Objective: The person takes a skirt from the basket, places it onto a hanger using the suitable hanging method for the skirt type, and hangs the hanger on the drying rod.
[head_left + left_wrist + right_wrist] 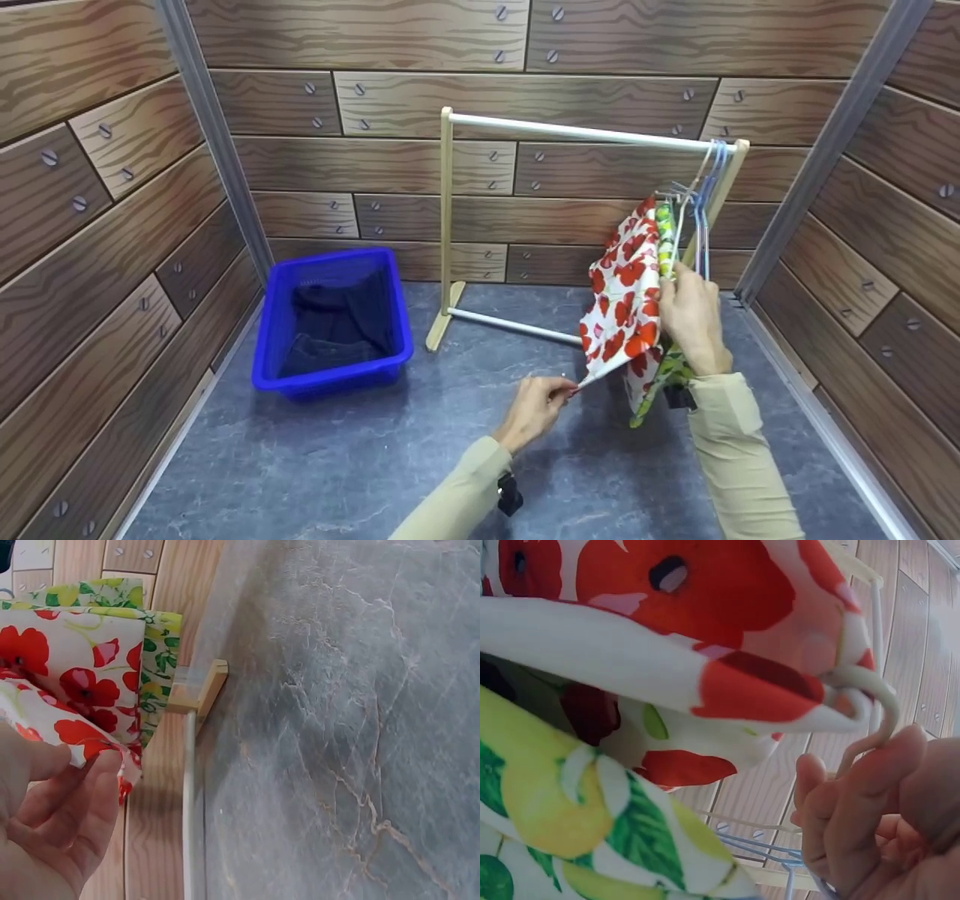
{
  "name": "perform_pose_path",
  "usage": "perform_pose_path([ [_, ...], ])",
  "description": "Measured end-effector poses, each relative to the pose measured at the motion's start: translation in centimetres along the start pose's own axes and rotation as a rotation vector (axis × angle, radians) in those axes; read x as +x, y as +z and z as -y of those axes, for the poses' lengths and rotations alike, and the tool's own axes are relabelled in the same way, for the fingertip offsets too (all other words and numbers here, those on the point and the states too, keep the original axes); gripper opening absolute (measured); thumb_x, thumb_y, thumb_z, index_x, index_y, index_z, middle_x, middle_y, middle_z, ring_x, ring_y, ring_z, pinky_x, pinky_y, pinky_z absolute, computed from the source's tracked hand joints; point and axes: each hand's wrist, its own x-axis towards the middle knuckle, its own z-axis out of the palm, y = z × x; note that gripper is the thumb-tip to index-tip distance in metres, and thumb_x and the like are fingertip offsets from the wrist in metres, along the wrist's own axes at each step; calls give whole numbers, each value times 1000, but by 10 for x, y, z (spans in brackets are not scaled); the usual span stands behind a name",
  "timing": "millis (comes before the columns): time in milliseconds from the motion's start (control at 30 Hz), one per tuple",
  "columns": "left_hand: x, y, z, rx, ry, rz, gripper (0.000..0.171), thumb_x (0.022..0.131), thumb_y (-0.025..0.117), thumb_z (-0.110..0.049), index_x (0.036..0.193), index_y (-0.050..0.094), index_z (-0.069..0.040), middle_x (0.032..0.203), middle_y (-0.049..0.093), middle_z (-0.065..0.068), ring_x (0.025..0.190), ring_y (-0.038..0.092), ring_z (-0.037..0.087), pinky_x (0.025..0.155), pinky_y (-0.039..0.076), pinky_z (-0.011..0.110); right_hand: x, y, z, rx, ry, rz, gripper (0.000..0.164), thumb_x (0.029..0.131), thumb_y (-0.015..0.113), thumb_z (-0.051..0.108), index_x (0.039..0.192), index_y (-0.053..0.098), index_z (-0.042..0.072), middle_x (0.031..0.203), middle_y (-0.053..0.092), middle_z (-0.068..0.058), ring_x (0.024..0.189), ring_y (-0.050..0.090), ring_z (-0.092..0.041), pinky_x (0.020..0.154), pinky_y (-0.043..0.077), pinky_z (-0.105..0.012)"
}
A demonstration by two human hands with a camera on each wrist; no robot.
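Observation:
A white cloth with red poppies (619, 292) hangs folded over a white hanger (885, 709) at the rack's right end. My left hand (534, 409) pinches its lower near corner between thumb and fingers and draws it out to the left, so the edge stretches taut. In the right wrist view, my right hand (877, 817) has its fingers curled round the hanger's bent end, beside the cloth's fold. Behind the poppy cloth hangs a lemon-print cloth (159, 660) with green leaves, partly covered by it.
The clothes rack (448, 217) has wooden side posts and a white top rail. Blue hangers (701, 195) crowd its right end. On the grey marbled floor (337, 457) at the left stands a blue basket (334, 375) with dark clothes inside. Wood-patterned walls enclose three sides.

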Motion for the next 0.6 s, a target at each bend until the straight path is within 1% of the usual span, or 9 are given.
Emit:
perform_pose_path([
  [67,1,2,0,14,4,-5,15,92,67,-13,102,78,-13,88,76,-3,67,55,-6,62,46,10,-1,0,0,-4,6,-12,33,99,50,12,125,61,-5,86,71,-26,62,65,-32,50,48,-36],
  [167,1,3,1,30,5,-11,14,92,68,-16,101,79,-16,89,76,-5,67,54,-6,62,45,10,-3,0,0,-1,-2,-44,36,98,54,12,128,59,-8,89,71,-28,51,63,-27,43,47,-29],
  [233,0,4,2,40,10,-15,14,92,68,-17,100,79,-16,89,76,-5,68,56,-6,63,45,9,-4,1,1,7,-20,-63,39,96,56,11,129,57,-10,93,70,-30,48,63,-28,41,48,-31],
  [267,0,4,3,49,14,-16,13,92,68,-17,99,79,-16,89,76,-5,69,58,-6,64,46,9,-5,2,1,10,-30,-72,39,95,58,10,129,56,-11,95,70,-30,49,63,-30,43,50,-34],
  [300,-1,4,3,65,22,-20,13,91,68,-17,99,79,-16,89,76,-6,70,60,-6,66,47,9,-6,2,1,17,-38,-78,40,94,59,8,129,56,-11,98,70,-31,53,65,-33,47,53,-38],
  [367,-3,4,4,97,43,-32,12,91,69,-16,96,79,-15,89,77,-6,73,64,-4,67,49,10,-8,4,1,28,-51,-86,41,92,63,7,127,57,-11,101,69,-31,68,68,-41,61,55,-49],
  [467,-4,4,5,138,69,-55,10,89,70,-15,94,79,-15,87,76,-6,76,67,-1,69,51,12,-9,6,1,27,-63,-111,41,88,68,6,124,59,-11,104,67,-31,90,63,-49,80,49,-56],
  [533,-5,4,5,143,73,-61,11,90,69,-14,94,79,-15,88,76,-6,77,68,0,69,51,12,-11,8,0,32,-69,-131,41,86,70,6,122,60,-11,104,65,-32,96,60,-50,83,46,-58],
  [600,-5,4,6,138,74,-63,11,90,69,-14,94,79,-15,88,77,-5,77,68,1,70,51,13,-13,10,0,43,-76,-156,41,86,71,6,122,61,-10,106,64,-32,94,59,-49,81,45,-57],
])
